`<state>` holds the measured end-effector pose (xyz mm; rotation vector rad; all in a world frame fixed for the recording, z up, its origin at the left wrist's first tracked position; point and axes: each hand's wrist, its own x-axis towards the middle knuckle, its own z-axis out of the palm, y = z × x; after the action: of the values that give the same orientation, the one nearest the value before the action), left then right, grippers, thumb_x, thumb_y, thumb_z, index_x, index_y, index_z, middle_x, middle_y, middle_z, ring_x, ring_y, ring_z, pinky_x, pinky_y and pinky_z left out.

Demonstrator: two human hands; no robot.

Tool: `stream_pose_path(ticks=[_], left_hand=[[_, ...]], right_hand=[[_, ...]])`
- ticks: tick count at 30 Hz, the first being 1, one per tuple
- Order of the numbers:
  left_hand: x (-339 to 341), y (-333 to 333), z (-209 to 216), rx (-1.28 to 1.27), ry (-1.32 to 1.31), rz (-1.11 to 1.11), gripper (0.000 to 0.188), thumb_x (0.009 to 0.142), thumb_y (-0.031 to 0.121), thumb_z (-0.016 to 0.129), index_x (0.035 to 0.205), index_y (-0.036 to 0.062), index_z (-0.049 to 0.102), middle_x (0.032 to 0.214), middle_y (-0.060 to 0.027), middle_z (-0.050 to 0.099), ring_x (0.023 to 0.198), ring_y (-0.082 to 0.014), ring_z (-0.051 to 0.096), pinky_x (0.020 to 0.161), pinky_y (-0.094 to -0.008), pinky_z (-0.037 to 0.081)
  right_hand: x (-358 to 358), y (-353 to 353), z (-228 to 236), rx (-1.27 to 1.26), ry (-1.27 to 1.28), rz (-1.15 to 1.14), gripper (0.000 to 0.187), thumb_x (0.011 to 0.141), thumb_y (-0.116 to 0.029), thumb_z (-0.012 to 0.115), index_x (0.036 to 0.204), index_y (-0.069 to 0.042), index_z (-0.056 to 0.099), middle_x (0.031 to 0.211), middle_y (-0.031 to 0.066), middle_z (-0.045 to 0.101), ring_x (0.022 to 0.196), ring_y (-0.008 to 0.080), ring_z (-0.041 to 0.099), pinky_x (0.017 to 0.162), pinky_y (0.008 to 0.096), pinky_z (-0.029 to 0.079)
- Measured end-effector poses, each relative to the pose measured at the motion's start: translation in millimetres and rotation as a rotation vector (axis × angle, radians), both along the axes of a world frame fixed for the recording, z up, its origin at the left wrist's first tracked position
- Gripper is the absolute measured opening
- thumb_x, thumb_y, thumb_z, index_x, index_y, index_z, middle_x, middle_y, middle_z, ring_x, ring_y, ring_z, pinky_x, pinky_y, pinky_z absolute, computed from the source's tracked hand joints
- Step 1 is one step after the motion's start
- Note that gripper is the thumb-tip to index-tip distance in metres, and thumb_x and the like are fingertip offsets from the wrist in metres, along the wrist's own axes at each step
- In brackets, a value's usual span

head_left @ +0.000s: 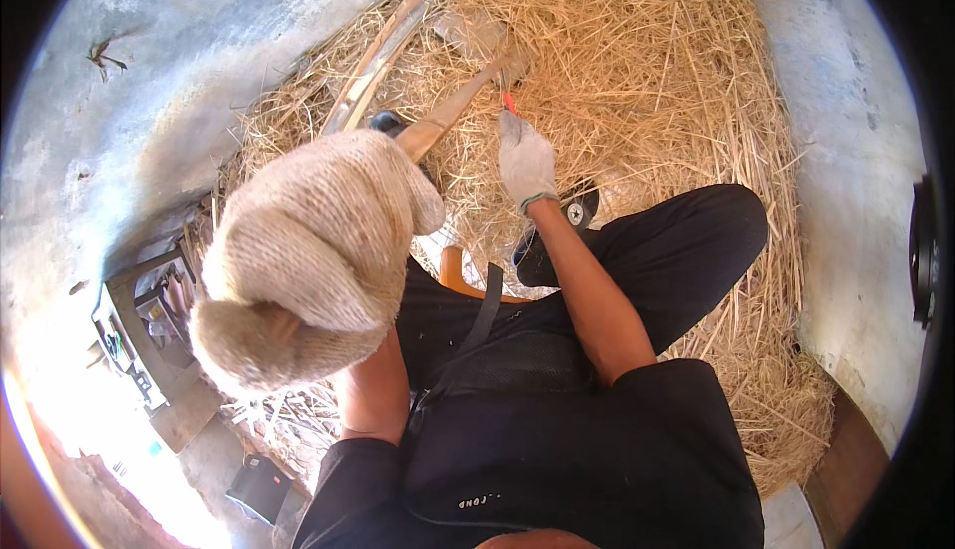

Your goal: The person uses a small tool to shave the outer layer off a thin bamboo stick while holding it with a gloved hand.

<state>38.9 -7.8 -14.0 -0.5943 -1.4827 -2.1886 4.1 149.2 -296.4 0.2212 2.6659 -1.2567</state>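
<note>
The left hand [308, 261], in a knit work glove, is raised close to the camera at centre left, its fingers curled into a fist around a wooden handle [438, 121] that runs to the upper centre. The gloved right hand [524, 161] reaches forward at centre, fingers pressed together, pinching a small red thing [508, 101] over the straw [647, 82].

L glove [313, 251] hides its grip; R hand's [524, 161] red tool [508, 101] mostly covered; box contents [134, 335] too blurred.
</note>
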Motion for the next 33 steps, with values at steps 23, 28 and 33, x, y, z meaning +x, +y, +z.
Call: stream_pose_path(ticks=[23,28,33], left_hand=[[-8,-19,4,0.099,-0.029,0.032,0.053,0.103,0.040,0.041,0.056,0.0161,0.049,0.048,0.0007,0.039,0.045,-0.0154,0.035,0.052,-0.0364,0.037],[-10,-28,2,0.173,-0.036,0.103,0.052,0.101,0.036,0.041,0.054,0.0161,0.048,0.046,0.0013,0.035,0.043,-0.0143,0.030,0.048,-0.0344,0.029],[3,-33,-2,0.170,-0.037,0.079,0.051,0.101,0.037,0.042,0.054,0.0164,0.047,0.045,0.0008,0.036,0.042,-0.0148,0.032,0.046,-0.0340,0.030]], right_hand=[[11,-40,83,-0.345,0.205,0.042,0.041,0.100,-0.040,0.054,0.094,-0.001,0.066,0.074,0.0253,0.065,0.072,0.0461,0.065,0.061,0.0490,0.050],[-4,-47,72,-0.144,0.202,0.135,0.042,0.099,-0.044,0.054,0.091,-0.005,0.067,0.070,0.0274,0.063,0.072,0.0473,0.064,0.061,0.0497,0.051],[-2,-44,56,-0.106,0.036,-0.068,0.052,0.100,-0.050,0.051,0.100,-0.002,0.071,0.076,0.0293,0.065,0.080,0.0474,0.066,0.066,0.0512,0.051]])
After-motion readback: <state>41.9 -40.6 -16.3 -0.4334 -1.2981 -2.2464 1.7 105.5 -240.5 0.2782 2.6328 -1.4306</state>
